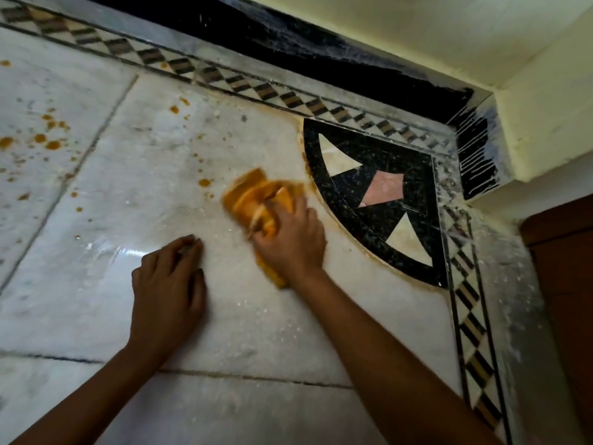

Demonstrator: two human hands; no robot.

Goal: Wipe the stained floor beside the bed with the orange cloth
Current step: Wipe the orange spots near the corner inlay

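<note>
Two hands on a pale marble floor point(80, 277), both arms reaching in from the lower edge of the view. Right hand point(288, 242): fingers curled round an orange cloth point(253, 200) and clamped on it, pressing it flat to the marble; the cloth is bunched, blurred, and sticks out past the fingers on the far side and below the wrist on the near side. Cloth position: on the large middle slab, just beside the curved edge of a black corner inlay point(369, 194) set with cream triangles and one pink piece. Left hand point(170, 284): holds nothing, palm down on the same slab, fingers loosely bent with the tips on the stone, near the right hand but apart from it. Many orange stains point(51, 144): a thick scatter of drops on the slab to the left, across a dark joint line, and a thinner trail running toward the cloth, the nearest spot point(204, 182) just to its left. One checked border strip point(224, 80) of dark and cream diamonds, running along the far side and down the right side, dusted with white specks. One black skirting point(288, 43) behind it, under a pale yellow wall point(417, 27). One brown wooden panel point(561, 284) at the right edge; what it belongs to cannot be told.
</note>
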